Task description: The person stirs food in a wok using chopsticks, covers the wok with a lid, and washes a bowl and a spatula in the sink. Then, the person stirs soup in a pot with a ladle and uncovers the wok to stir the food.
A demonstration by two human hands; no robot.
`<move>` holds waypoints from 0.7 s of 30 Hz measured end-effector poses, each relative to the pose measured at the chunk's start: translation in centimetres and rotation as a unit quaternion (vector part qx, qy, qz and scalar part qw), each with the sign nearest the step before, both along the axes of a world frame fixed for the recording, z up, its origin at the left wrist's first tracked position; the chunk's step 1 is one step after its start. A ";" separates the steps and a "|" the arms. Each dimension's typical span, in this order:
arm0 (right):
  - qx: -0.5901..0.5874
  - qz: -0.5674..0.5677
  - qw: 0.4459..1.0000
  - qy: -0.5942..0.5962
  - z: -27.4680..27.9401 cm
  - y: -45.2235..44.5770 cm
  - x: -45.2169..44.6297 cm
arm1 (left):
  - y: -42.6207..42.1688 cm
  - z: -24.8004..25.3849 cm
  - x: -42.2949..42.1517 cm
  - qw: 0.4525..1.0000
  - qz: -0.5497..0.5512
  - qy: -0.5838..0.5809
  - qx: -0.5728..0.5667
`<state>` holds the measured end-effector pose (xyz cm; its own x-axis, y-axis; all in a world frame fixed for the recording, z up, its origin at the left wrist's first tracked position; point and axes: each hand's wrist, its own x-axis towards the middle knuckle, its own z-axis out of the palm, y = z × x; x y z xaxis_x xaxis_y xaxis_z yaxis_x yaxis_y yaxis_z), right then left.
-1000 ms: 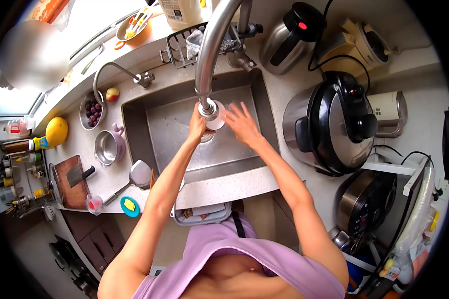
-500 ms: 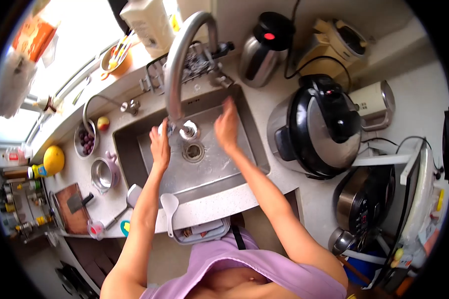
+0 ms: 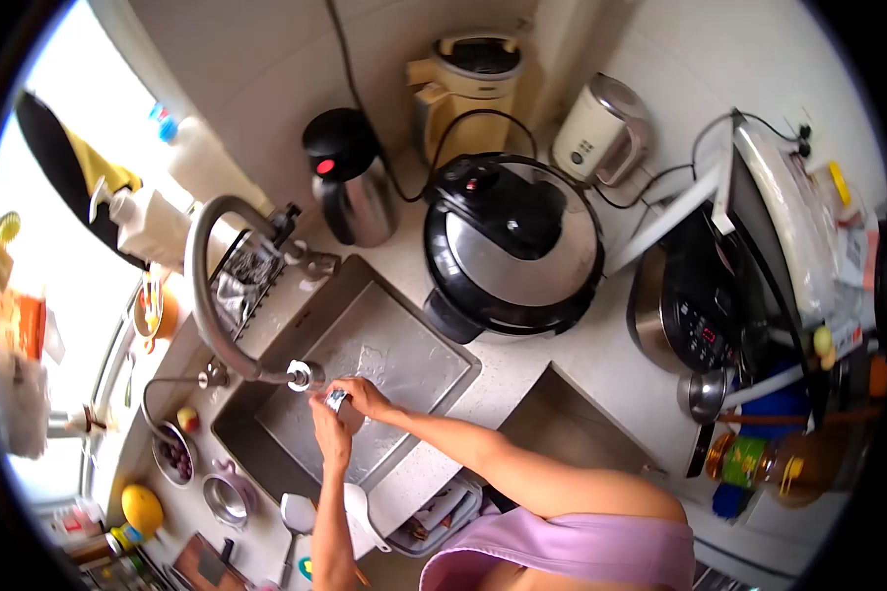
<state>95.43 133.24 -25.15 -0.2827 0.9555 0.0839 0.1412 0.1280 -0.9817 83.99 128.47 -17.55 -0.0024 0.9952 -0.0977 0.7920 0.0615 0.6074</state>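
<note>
Handling of a small item over the sink (image 3: 412, 372) looked to be the step under way. The item (image 3: 336, 399), pale with a bluish patterned patch, sat between the two sets of fingers, above the sink floor and just beside the tap head (image 3: 306, 375), which lay up and to the left of the fingers. What the item was could not be made out, nor whether water ran. The left hand (image 3: 331, 441) had its fingers bent in around it from below; the right hand (image 3: 367, 397) reached across with its fingers curled onto it, so both seemed to have a light hold, with little gap left.

The next move, by judgement, called for one hand to keep the item steady while the other turned or worked it, clear of the metal tap head.

Half a second earlier the hands were apart, either side of the tap head, the right one with nothing visible in it; now they had met. The view had also swung, so the pressure cooker (image 3: 508, 258) stood above and right of the fingers, and a white ladle (image 3: 361, 510) lay below them at the edge of the counter (image 3: 488, 392)
</note>
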 end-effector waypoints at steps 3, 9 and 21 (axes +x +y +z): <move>-0.374 -0.163 0.908 0.100 -1.7 -1.6 -2.4 | 0.3 1.8 2.0 0.936 0.219 -0.262 -0.089; -0.456 0.133 0.746 0.467 -5.5 -3.9 -5.8 | 0.3 3.7 0.2 0.985 0.058 -0.042 0.159; 0.036 0.340 0.914 -0.216 5.8 0.0 5.1 | 0.9 5.1 -7.7 0.982 -0.049 0.121 0.133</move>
